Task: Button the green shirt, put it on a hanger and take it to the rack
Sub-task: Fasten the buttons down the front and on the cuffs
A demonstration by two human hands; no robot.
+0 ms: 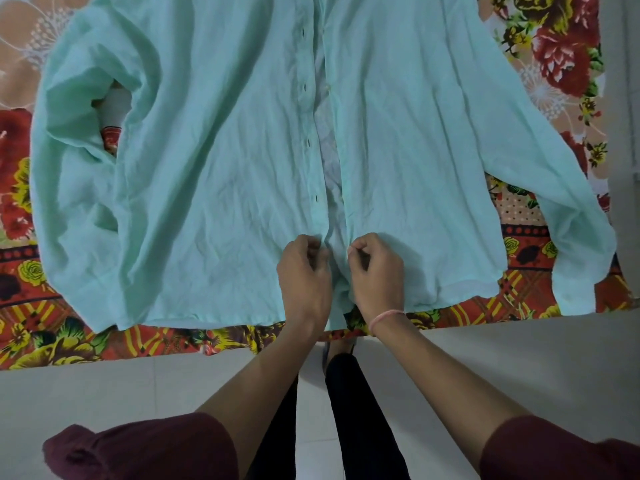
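Note:
The green shirt [214, 161] lies spread flat, front up, on a bed, its hem toward me and sleeves out to both sides. Its front is open down the middle, showing a pale lining between the two edges. Buttonholes run down the left edge. My left hand [304, 275] pinches the left front edge near the hem. My right hand [375, 271], with a pink band at the wrist, pinches the right front edge just beside it. The two edges are a small gap apart between my hands. No hanger or rack is in view.
A bedspread [52, 334] with red and yellow flowers covers the bed under the shirt. Its near edge runs across the frame. Pale tiled floor [104, 403] lies below it, where my dark-trousered legs stand.

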